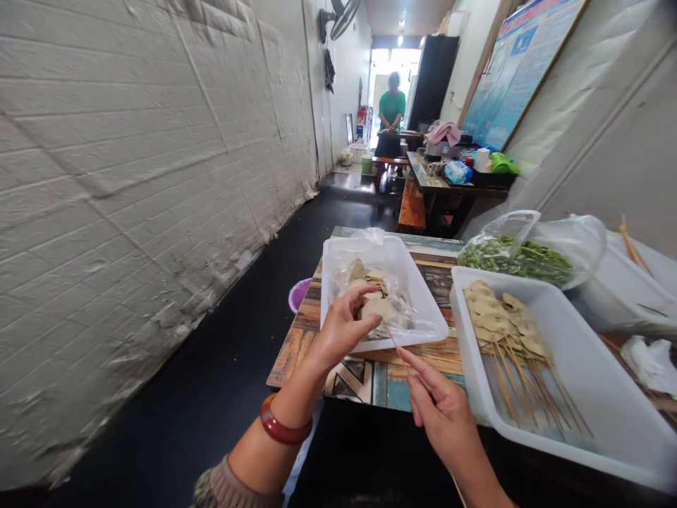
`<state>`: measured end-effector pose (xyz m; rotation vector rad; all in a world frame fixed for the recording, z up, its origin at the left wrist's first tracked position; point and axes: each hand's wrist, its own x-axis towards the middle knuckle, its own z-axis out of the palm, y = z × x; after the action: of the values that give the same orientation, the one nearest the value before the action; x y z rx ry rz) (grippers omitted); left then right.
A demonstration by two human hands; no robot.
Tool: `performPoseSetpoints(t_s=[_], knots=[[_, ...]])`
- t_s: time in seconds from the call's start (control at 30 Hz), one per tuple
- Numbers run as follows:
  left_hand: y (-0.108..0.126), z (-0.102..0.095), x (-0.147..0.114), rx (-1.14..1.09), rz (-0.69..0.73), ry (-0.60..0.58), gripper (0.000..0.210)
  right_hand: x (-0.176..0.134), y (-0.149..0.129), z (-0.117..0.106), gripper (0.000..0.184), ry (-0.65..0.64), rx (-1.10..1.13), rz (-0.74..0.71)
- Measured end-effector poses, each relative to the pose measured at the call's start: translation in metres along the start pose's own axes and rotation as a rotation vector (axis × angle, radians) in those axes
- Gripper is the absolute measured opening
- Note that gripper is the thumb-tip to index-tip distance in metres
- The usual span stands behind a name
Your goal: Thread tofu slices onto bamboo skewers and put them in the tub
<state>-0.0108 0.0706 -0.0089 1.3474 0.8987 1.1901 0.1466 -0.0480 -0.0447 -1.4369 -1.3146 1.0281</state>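
Note:
Over the near white tray [332, 271], my left hand [343, 324] pinches a flat beige food slice [378, 309] between thumb and fingers. More such slices lie in clear plastic inside that tray. My right hand [438, 406] is closed around a thin wooden skewer [392, 339], whose upper end meets the slice; whether it has pierced it I cannot tell. To the right, a larger white tub [608, 395] holds several finished-looking skewers of beige slices [491, 310], their bare sticks pointing toward me.
Both containers stand on a patterned wooden table [296, 346]. A clear bag of green vegetables [521, 261] sits behind the tub, with white crumpled tissue [650, 363] at right. A purple basin [299, 294] is on the floor. Farther off stand a bench [412, 206] and a person in green [392, 106].

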Motion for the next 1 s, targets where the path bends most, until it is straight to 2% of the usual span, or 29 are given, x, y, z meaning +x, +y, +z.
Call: performPoseSetpoints(t_s=[0.2, 0.5, 0.77, 1.0], knots=[[-0.002, 0.000, 0.000, 0.146, 0.061, 0.000, 0.046, 0.001, 0.000, -0.005, 0.051, -0.022, -0.039, -0.034], [0.002, 0.000, -0.001, 0.188, 0.031, -0.085, 0.058, 0.004, -0.006, -0.018, 0.043, -0.029, -0.206, -0.188], [0.007, 0.001, -0.002, 0.223, 0.061, -0.110, 0.058, 0.006, -0.013, -0.027, 0.042, -0.054, -0.255, -0.224], [0.008, 0.003, -0.001, 0.214, 0.086, -0.148, 0.059, 0.004, -0.011, -0.033, 0.042, -0.069, -0.191, -0.212]])
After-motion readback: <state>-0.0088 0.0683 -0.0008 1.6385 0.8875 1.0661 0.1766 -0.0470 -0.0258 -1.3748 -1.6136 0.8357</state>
